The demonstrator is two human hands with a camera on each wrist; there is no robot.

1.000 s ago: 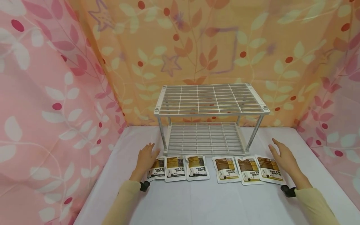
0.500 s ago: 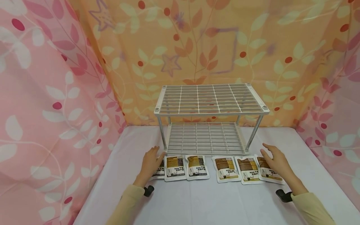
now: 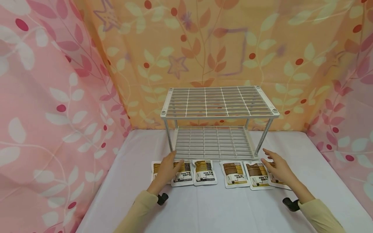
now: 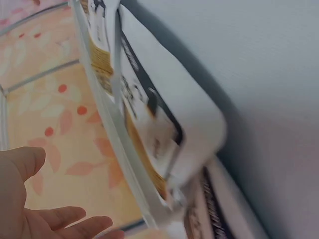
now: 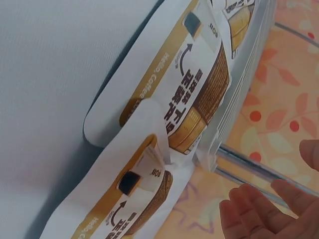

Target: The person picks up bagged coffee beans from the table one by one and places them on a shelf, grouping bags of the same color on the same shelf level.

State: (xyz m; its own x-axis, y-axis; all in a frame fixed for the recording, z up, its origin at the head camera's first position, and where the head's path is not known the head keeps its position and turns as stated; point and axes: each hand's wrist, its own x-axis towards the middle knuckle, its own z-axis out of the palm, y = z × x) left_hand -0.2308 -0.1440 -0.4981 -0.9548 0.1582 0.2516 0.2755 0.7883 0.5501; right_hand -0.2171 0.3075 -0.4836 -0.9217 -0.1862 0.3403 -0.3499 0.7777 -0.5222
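Note:
Three white coffee pouches with black-and-gold print (image 3: 204,174) lie in a row on the left. On the right lie three more, printed brown and gold (image 3: 234,176), with "Hello, Coffee" legible in the right wrist view. My left hand (image 3: 166,170) hovers over the two leftmost pouches, fingers loosely spread, partly covering both. Above the rightmost pouch (image 5: 129,194) is my right hand (image 3: 278,168), thumb and fingers apart, holding nothing. In the left wrist view, the left hand's fingers (image 4: 84,229) are extended near the rack's edge, with a blurred pouch (image 4: 194,109) alongside.
Right behind the pouches stands a white two-tier wire rack (image 3: 218,117) on metal legs (image 3: 263,137). A white cloth (image 3: 215,210) covers the table. Patterned orange (image 3: 198,29) and pink (image 3: 38,129) curtains enclose the back and sides.
Both hands have moved inward over the pouches. The left hand has shifted right, uncovering part of the leftmost pouch; the right hand has shifted left. Pouches and rack stay in place.

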